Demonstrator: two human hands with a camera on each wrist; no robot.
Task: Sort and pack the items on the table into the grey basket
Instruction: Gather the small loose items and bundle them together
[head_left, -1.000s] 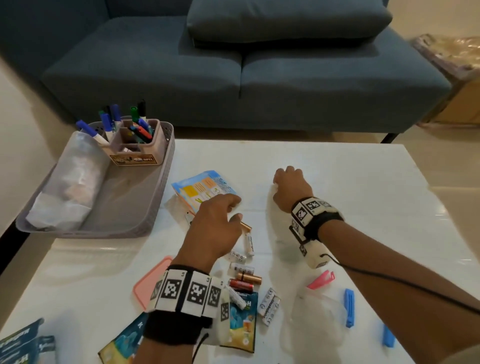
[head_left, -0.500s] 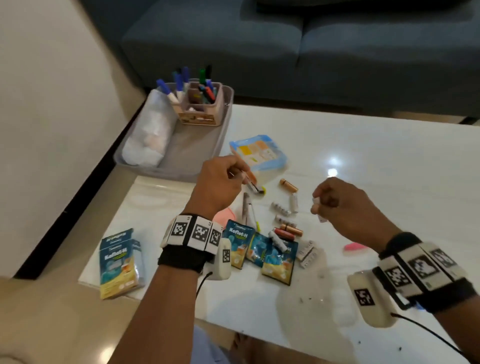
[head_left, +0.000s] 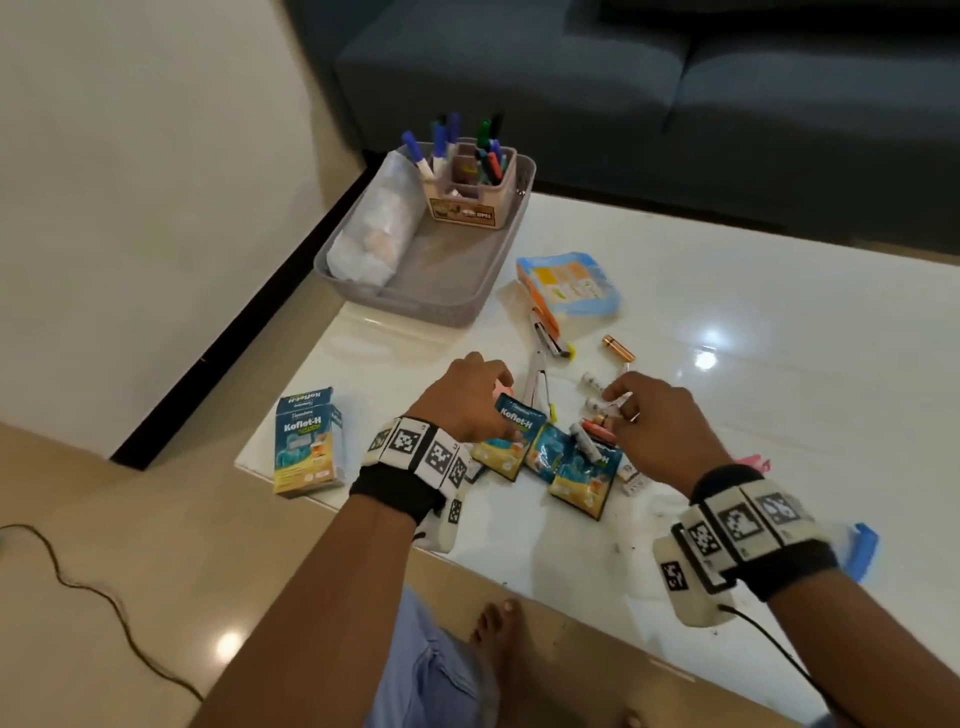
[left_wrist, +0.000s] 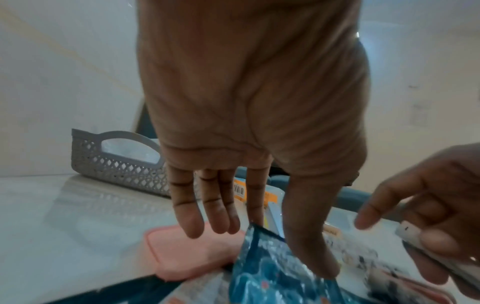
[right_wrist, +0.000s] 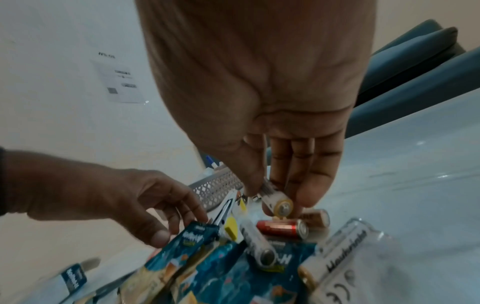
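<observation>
The grey basket stands at the table's far left corner and also shows in the wrist views. My left hand pinches the top edge of a blue Koflet-H sachet between thumb and index finger. Several more sachets lie beside it. My right hand holds a white battery in its fingertips just above a pile of loose batteries. A red battery lies there among them.
Inside the basket are a pen holder with markers and a plastic bag. On the table lie a Koflet-H box, a blue-orange packet, a yellow-tipped tool, a copper battery, a pink lid and clips.
My left hand has let go of the yellow-tipped tool, which now lies on the table, and has taken a sachet. My right hand came down over the battery pile. The head view shifted left.
</observation>
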